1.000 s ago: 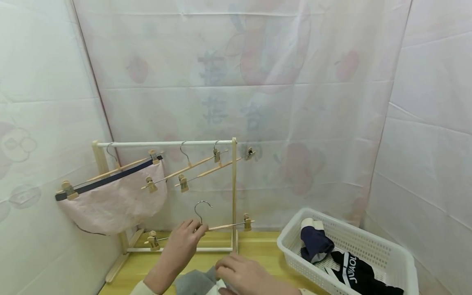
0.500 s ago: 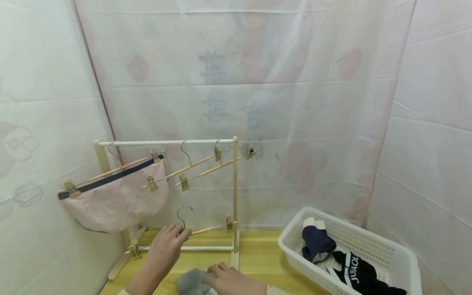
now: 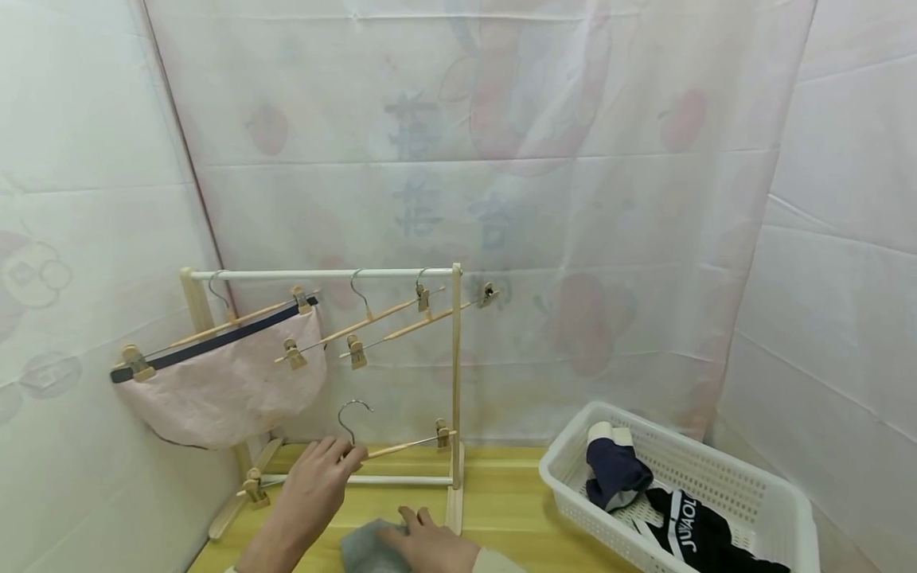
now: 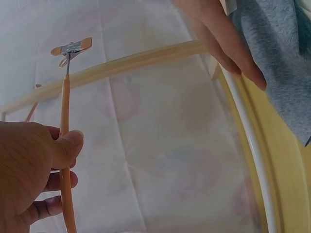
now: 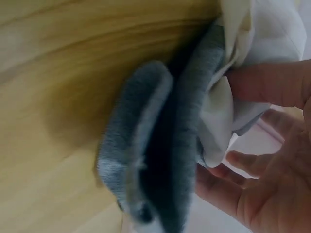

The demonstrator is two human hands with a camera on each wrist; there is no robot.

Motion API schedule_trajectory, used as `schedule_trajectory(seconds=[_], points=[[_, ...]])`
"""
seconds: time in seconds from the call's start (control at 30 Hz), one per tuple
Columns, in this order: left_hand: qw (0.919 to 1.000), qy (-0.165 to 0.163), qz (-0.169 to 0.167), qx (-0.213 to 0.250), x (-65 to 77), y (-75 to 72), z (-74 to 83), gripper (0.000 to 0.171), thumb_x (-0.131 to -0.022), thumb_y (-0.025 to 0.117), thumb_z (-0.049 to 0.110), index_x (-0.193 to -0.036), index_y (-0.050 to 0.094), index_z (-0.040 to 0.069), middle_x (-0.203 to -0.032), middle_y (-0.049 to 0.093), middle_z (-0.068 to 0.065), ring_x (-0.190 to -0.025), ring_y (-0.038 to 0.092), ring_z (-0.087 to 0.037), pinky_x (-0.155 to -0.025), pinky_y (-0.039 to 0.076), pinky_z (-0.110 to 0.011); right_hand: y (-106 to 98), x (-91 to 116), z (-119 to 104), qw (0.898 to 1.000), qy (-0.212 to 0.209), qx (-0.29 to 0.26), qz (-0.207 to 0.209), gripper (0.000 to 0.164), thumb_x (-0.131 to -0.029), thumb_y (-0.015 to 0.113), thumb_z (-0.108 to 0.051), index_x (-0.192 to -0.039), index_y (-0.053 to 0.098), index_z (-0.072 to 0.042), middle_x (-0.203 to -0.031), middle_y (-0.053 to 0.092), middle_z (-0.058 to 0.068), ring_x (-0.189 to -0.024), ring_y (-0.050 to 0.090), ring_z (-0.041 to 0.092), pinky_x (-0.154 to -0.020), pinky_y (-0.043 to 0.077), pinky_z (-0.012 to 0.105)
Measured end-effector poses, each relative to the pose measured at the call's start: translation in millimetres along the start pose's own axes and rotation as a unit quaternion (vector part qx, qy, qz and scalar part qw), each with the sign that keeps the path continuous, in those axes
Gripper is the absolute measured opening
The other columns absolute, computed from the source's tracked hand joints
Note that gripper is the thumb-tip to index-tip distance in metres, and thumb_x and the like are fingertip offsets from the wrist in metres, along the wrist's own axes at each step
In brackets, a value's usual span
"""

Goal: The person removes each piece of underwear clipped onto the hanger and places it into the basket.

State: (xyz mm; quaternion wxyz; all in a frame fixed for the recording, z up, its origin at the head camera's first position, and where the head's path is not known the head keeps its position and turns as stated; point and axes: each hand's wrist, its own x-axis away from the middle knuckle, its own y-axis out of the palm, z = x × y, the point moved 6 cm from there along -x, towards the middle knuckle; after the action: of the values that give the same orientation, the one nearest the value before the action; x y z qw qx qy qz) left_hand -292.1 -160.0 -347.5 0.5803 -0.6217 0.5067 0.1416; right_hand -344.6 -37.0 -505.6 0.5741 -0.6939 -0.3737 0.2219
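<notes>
In the head view my left hand (image 3: 311,493) grips a clip hanger (image 3: 401,450) by the middle of its wooden bar, below its metal hook. The left wrist view shows the thumb and fingers around the bar (image 4: 65,109), with a clip at its far end. My right hand (image 3: 438,547) is low over the yellow table, at a grey garment (image 3: 368,547) with white cloth along it. Seen from the right wrist, thumb and fingers pinch the white part, and the grey fabric (image 5: 187,121) hangs folded beside them. Part of the garment is hidden under the hand.
Behind the left hand stands a wooden rack with a white top rod (image 3: 322,274). Pink briefs (image 3: 229,390) hang there on one hanger, beside two bare clip hangers (image 3: 368,321). A white basket (image 3: 583,517) at right holds a navy garment (image 3: 618,473) and a black garment (image 3: 705,529).
My left hand has carried the hanger leftward and slightly down. The right hand has also moved left over the grey garment.
</notes>
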Motion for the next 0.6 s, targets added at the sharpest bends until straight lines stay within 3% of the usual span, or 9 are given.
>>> schedule_trajectory(seconds=[0.13, 0.2, 0.27, 0.33, 0.43, 0.6], points=[[0.9999, 0.001, 0.011, -0.001, 1.0, -1.7, 0.9, 0.017, -0.07, 0.066, 0.006, -0.078, 0.059, 0.019, -0.071, 0.049, 0.007, -0.065, 0.048, -0.009, -0.057, 0.039, -0.024, 3, -7, 0, 1.0, 0.002, 0.01, -0.012, 0.075, -0.066, 0.058, -0.069, -0.131, 0.024, -0.054, -0.134, 0.043, -0.009, -0.111, 0.049, 0.016, -0.069, 0.049, 0.038], [0.9999, -0.002, 0.011, -0.003, 1.1, -2.2, 0.6, 0.017, -0.069, 0.066, 0.006, -0.077, 0.06, 0.019, -0.071, 0.049, 0.008, -0.064, 0.047, -0.009, -0.056, 0.037, -0.023, 4, -10, 0, 1.0, -0.004, 0.02, -0.024, 0.069, -0.067, 0.062, -0.064, -0.128, 0.03, -0.053, -0.124, 0.048, -0.011, -0.099, 0.05, 0.011, -0.066, 0.046, 0.033], [0.9999, -0.003, 0.011, -0.004, 1.0, -2.8, 0.5, 0.017, -0.069, 0.066, 0.005, -0.077, 0.06, 0.019, -0.07, 0.05, 0.008, -0.063, 0.047, -0.008, -0.055, 0.037, -0.022, 7, -12, 1, 0.999, -0.005, 0.018, -0.033, 0.062, -0.069, 0.065, -0.058, -0.124, 0.038, -0.051, -0.12, 0.051, -0.012, -0.094, 0.05, 0.009, -0.068, 0.046, 0.031], [1.0, -0.004, 0.004, -0.006, 0.6, -2.8, 0.2, 0.017, -0.069, 0.065, 0.005, -0.078, 0.061, 0.019, -0.071, 0.05, 0.008, -0.063, 0.046, -0.008, -0.055, 0.036, -0.021, 9, -13, 5, 0.999, 0.007, -0.006, -0.035, 0.058, -0.069, 0.066, -0.054, -0.122, 0.042, -0.05, -0.121, 0.051, -0.012, -0.099, 0.052, 0.01, -0.071, 0.047, 0.033], [1.0, -0.004, 0.008, -0.005, -0.3, -4.3, -0.5, 0.015, -0.069, 0.065, 0.008, -0.078, 0.061, 0.019, -0.07, 0.049, 0.008, -0.062, 0.045, -0.008, -0.054, 0.035, -0.021, 8, -13, 6, 0.999, -0.003, -0.026, -0.018, 0.052, -0.071, 0.066, -0.052, -0.119, 0.047, -0.047, -0.116, 0.054, -0.012, -0.096, 0.054, 0.008, -0.07, 0.047, 0.029], [0.9999, -0.005, 0.012, 0.007, 1.9, -4.1, -0.1, 0.006, -0.074, 0.059, 0.014, -0.077, 0.058, 0.019, -0.069, 0.045, 0.008, -0.061, 0.041, -0.007, -0.054, 0.031, -0.02, -4, 5, -2, 0.998, -0.045, -0.04, 0.028, 0.047, -0.07, 0.065, -0.057, -0.112, 0.052, -0.041, -0.093, 0.052, -0.018, -0.075, 0.045, -0.002, -0.059, 0.037, 0.018]])
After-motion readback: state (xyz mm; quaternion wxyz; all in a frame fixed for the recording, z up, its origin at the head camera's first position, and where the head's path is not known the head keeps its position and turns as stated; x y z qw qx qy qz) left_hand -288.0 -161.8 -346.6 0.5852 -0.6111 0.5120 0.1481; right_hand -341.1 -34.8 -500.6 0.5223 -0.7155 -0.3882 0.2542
